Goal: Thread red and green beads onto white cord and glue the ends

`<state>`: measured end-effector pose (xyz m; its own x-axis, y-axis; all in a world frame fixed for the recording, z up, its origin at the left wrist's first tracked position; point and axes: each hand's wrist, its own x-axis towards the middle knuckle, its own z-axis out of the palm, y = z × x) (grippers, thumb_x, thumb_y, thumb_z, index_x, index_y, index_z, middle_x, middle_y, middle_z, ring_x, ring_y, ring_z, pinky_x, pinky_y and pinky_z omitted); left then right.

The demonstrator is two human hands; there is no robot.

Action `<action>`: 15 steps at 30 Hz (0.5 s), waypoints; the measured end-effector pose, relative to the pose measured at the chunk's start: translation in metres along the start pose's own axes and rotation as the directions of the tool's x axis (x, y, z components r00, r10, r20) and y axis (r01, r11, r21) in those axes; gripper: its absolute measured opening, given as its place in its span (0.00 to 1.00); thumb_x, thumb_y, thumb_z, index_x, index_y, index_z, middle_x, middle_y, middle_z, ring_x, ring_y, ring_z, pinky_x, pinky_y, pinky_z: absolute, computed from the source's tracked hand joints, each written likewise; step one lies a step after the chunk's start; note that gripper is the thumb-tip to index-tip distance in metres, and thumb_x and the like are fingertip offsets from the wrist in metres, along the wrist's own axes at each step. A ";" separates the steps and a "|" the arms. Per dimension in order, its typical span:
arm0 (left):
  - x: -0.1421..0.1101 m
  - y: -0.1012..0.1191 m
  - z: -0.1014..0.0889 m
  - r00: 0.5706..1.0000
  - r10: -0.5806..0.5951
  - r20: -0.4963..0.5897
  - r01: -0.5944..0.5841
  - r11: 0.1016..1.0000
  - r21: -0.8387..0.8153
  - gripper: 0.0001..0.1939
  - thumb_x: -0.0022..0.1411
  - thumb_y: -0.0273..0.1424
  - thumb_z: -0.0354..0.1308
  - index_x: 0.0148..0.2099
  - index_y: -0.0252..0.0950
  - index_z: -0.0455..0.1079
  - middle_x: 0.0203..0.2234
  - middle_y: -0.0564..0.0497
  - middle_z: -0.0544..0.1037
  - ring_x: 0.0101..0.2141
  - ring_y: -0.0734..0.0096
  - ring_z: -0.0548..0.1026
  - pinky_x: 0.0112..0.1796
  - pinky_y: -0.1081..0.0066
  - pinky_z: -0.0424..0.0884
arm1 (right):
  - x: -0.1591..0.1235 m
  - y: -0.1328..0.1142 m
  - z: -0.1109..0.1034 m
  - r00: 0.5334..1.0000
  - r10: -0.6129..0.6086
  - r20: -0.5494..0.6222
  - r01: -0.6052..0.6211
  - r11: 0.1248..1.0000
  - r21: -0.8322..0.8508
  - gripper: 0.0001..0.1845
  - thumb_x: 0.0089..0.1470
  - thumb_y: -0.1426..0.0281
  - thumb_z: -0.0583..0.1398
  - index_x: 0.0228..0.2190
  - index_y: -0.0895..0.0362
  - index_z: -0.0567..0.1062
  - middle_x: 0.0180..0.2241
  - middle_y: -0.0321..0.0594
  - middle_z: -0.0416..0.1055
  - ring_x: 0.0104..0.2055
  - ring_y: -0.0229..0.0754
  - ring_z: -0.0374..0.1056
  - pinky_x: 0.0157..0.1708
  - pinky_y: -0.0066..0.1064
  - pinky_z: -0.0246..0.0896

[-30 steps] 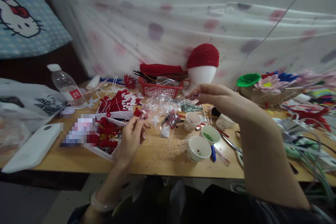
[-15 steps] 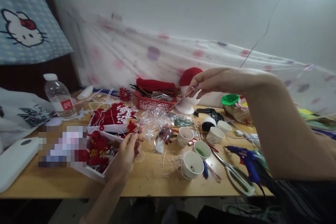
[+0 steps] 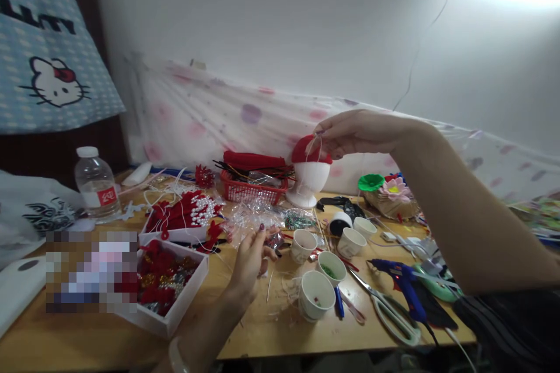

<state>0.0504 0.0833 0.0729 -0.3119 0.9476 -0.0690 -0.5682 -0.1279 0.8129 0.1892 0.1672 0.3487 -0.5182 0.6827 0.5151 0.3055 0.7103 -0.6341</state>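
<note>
My right hand [image 3: 345, 134] is raised in front of the red-capped white foam head [image 3: 311, 178]. Its fingertips are closed on a thin pale thread [image 3: 307, 150], which hangs in a loop over the red cap. Low over the middle of the table is my left hand [image 3: 249, 262]. Its fingers are bent a little and apart, with nothing clearly visible between them. To its left stands a white box [image 3: 199, 280] of red velvet and gold ornaments, with a red velvet flower [image 3: 214, 235] behind it. Just right of the left hand are paper cups, one a cup of green beads [image 3: 331, 267].
Behind lie clear plastic bags [image 3: 254, 215] and a red basket [image 3: 254, 189]. At the right are scissors [image 3: 385, 312], a blue glue gun [image 3: 405, 285] and its cord. A water bottle [image 3: 97, 183] stands at the left. The paper cup [image 3: 317, 297] nearest me is close to the front edge.
The view has tilted up. My left hand has moved right, away from the white box, and its fingers have parted. My right hand stays raised, with the thread now hanging in a loop.
</note>
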 end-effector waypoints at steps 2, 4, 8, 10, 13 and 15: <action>-0.005 0.002 0.012 0.998 -0.035 0.057 0.036 0.999 -0.018 0.18 0.54 0.44 0.65 0.35 0.36 0.64 0.38 0.47 0.80 0.13 0.87 0.64 0.13 0.82 0.41 | 0.000 0.002 0.001 0.999 0.050 0.019 -0.051 0.998 0.039 0.06 0.54 0.67 0.64 0.31 0.57 0.77 0.28 0.43 0.78 0.34 0.46 0.77 0.33 0.38 0.77; -0.010 0.006 0.021 0.990 -0.072 0.121 0.076 0.997 -0.028 0.20 0.53 0.45 0.65 0.34 0.36 0.62 0.34 0.49 0.80 0.12 0.87 0.63 0.13 0.82 0.41 | 0.000 0.005 0.003 0.993 0.104 0.052 -0.108 0.991 0.073 0.06 0.55 0.68 0.63 0.31 0.58 0.77 0.29 0.43 0.78 0.34 0.45 0.77 0.33 0.39 0.77; -0.012 0.010 0.028 0.969 -0.126 0.213 0.135 0.991 -0.026 0.24 0.50 0.47 0.68 0.32 0.38 0.59 0.19 0.58 0.73 0.11 0.83 0.62 0.12 0.82 0.44 | 0.003 0.008 0.008 0.935 0.283 0.215 -0.323 0.928 0.185 0.01 0.53 0.73 0.63 0.30 0.59 0.74 0.29 0.45 0.76 0.32 0.45 0.76 0.35 0.39 0.77; -0.009 0.009 0.027 0.966 -0.125 0.225 0.134 0.991 -0.026 0.26 0.47 0.48 0.69 0.30 0.38 0.57 0.14 0.63 0.65 0.11 0.84 0.59 0.13 0.82 0.46 | 0.007 0.009 0.006 0.916 0.316 0.247 -0.369 0.905 0.212 0.03 0.54 0.76 0.61 0.28 0.58 0.72 0.29 0.45 0.75 0.32 0.44 0.76 0.37 0.38 0.76; -0.002 0.004 0.021 0.971 -0.118 0.206 0.126 0.992 -0.027 0.30 0.42 0.50 0.71 0.28 0.39 0.55 0.12 0.67 0.57 0.11 0.87 0.52 0.13 0.83 0.44 | 0.014 0.013 -0.002 0.921 0.314 0.231 -0.366 0.900 0.235 0.08 0.55 0.77 0.57 0.26 0.56 0.68 0.29 0.45 0.74 0.35 0.43 0.75 0.43 0.38 0.75; 0.002 0.000 0.016 0.977 -0.113 0.181 0.119 0.993 -0.020 0.32 0.38 0.52 0.71 0.28 0.39 0.54 0.12 0.67 0.57 0.10 0.88 0.50 0.12 0.82 0.41 | 0.017 0.015 -0.010 0.924 0.311 0.220 -0.359 0.905 0.229 0.08 0.56 0.76 0.56 0.26 0.55 0.67 0.30 0.46 0.75 0.37 0.43 0.75 0.46 0.38 0.74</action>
<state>0.0619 0.0903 0.0826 -0.1027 0.9932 -0.0548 -0.6164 -0.0203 0.7872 0.1925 0.1914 0.3534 -0.5600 0.8146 0.1514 0.2799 0.3580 -0.8908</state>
